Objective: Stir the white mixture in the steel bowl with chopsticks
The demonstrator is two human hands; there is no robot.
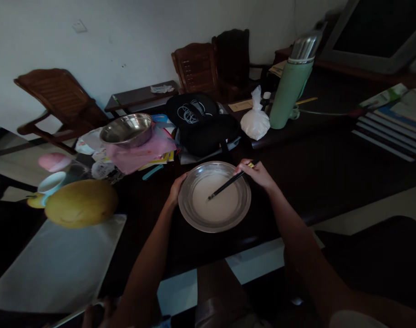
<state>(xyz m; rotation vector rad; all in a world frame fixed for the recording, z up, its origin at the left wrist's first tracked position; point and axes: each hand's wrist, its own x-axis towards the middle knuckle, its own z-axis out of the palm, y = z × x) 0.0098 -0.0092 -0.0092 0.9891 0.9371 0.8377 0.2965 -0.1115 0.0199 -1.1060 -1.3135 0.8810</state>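
Nearest, at 7 o'clock, a pale flat board (58,269) lies on the dark table (313,182), with a large yellow fruit (81,203) resting at its far edge.

In the middle of the view sits a shallow metal dish (215,197) holding a white liquid (216,200). The left hand (177,187) grips the dish's rim at 9 o'clock, fingers curled around the edge. The right hand (257,173) is at 1 o'clock of the dish, closed around a pair of dark chopsticks (228,183) whose tips dip into the white liquid near the dish's centre.

At 10 o'clock, a little farther off, a steel bowl (126,129) sits on pink cloth (139,152), and a white cup (53,182) stands beside a pink rounded object (53,161) toward 9 o'clock. Straight ahead at 12 o'clock lies a black bag (201,123). At 1 o'clock a tied white plastic bag (255,120) stands just beside a tall green flask (291,86) with a metal cap. Stacked books (392,123) lie at 2 o'clock. Farthest off, wooden chairs (59,98) stand by the white wall.
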